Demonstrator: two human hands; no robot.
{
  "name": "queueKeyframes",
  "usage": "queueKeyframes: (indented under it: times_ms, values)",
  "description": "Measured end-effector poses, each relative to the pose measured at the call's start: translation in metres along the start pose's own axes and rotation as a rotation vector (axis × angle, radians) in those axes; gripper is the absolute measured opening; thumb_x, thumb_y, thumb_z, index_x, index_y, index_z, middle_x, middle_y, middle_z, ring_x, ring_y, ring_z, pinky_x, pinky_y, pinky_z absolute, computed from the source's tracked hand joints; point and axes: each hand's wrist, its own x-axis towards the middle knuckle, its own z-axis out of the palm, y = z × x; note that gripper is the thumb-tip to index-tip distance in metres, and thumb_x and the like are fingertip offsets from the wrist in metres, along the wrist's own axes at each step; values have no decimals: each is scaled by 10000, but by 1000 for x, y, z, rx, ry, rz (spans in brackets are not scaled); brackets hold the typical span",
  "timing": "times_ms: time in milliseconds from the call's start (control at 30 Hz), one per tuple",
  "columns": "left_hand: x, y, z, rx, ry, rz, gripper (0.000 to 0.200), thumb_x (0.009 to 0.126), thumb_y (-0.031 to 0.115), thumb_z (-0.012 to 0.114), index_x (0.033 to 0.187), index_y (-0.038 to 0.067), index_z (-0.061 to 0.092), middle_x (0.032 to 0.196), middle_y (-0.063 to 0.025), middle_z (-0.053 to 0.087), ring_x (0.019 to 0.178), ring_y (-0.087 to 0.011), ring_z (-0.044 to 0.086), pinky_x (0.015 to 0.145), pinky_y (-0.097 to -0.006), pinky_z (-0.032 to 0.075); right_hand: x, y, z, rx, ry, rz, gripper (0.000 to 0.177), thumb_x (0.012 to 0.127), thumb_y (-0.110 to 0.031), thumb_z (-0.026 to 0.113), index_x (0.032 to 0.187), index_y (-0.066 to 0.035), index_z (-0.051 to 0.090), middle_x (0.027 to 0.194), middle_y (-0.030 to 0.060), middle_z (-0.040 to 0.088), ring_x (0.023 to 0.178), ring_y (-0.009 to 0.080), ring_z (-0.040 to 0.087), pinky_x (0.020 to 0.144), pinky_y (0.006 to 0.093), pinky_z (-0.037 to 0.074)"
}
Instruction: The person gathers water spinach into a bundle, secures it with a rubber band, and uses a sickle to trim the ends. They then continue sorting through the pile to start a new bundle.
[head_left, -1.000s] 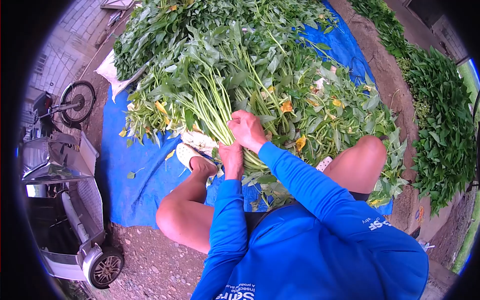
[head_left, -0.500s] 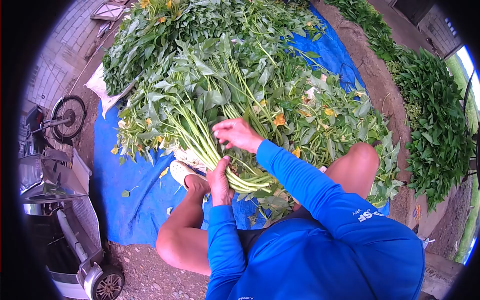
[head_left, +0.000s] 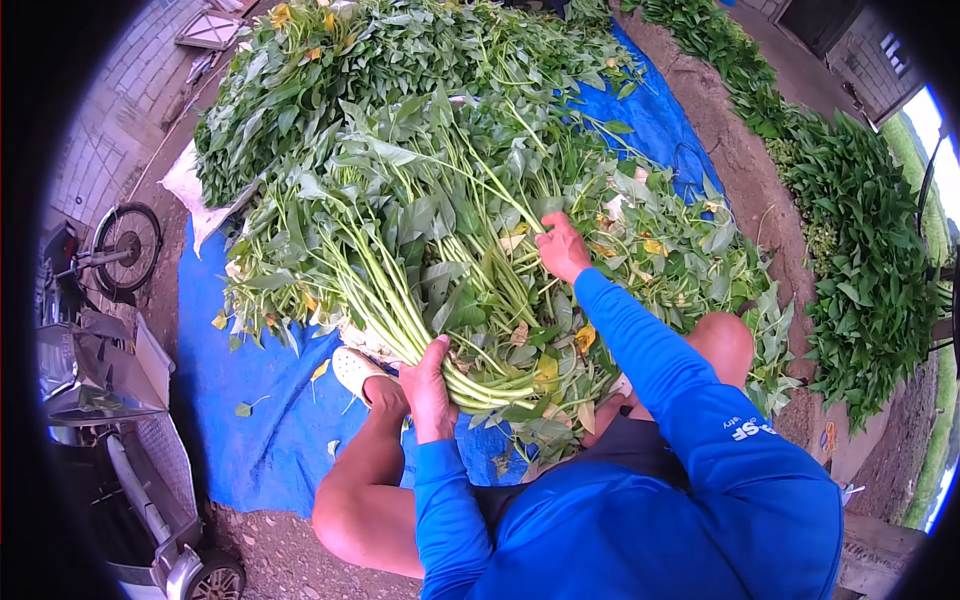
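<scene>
In my left hand [head_left: 430,388] is a thick bunch of water spinach [head_left: 375,290], its long pale-green stems gripped near their cut ends and its leaves pointing away from me. The fingers of that hand wrap around the stems. My right hand [head_left: 563,248] is to the right of the bunch, closed on a single water spinach stem [head_left: 508,192] that slants up and left over the pile. Loose water spinach [head_left: 660,260] with some yellow leaves lies beneath and beyond both hands.
A blue tarp [head_left: 250,400] lies under the greens. A larger heap of greens [head_left: 300,110] sits at the back, by a white sack [head_left: 190,190]. A vehicle with wheels [head_left: 128,250] stands at left. More greens [head_left: 860,260] line the right side. My clog-shod foot [head_left: 355,372] rests on the tarp.
My right hand has moved away from the bunch to the right and is now closed on a single stem. My left hand keeps its hold, slightly lower.
</scene>
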Motion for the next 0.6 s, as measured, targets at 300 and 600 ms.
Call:
queueKeyframes:
  times_ms: [300, 600]
  values:
    - [-11, 14, 14, -5, -16, -69, 282, 919, 74, 767, 1142, -40, 637, 906, -94, 699, 672, -185, 687, 587, -318, 591, 7, -43, -106, 819, -768, 460, 297, 1080, -192, 628, 1347, -65, 658, 914, -1, 659, 748, 105, 612, 644, 266, 536]
    - [-4, -1, 10, 50, -2, 58, 349, 886, 73, 805, 1191, -35, 675, 998, -68, 742, 770, -153, 684, 715, -315, 559, -65, -106, -131, 472, -217, 24, 315, 939, -87, 744, 1233, 27, 738, 890, 50, 724, 763, 118, 663, 715, 316, 584]
